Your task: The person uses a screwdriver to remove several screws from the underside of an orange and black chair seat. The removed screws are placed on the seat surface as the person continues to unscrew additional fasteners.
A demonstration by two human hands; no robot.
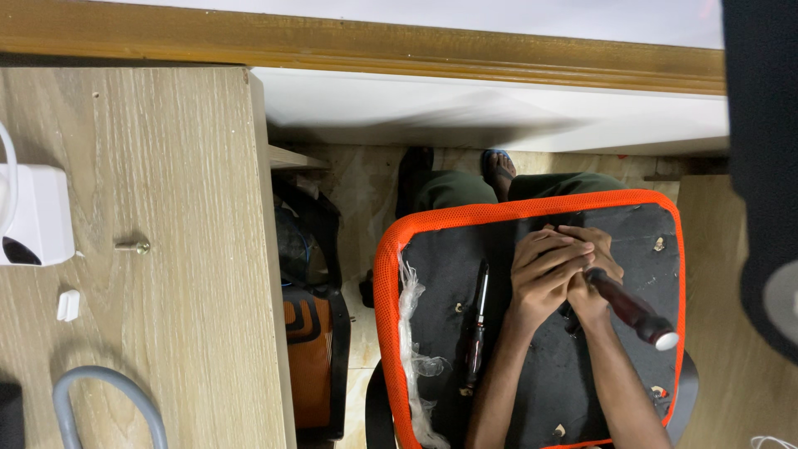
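- Hands first: my left hand point(544, 274) lies over my right hand point(592, 287), both pressed together around a dark red tool handle point(632, 309), so I can bear down with doubled force.
- The handle angles toward me; its tip is hidden beneath my fingers, against the black underside of the seat pad point(449, 274).
- The pad, edged in orange mesh, rests across my lap for reach.
- A second screwdriver point(478, 328) lies on the pad just beside my left forearm.
- A loose bolt point(133, 246) sits on the wooden desk point(166, 166), well apart.

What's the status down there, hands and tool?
Both hands clasped on dark-handled tool: left hand wrapped over right hand. Tool pressed on black underside of orange-rimmed seat. Second screwdriver lies loose beside left hand.
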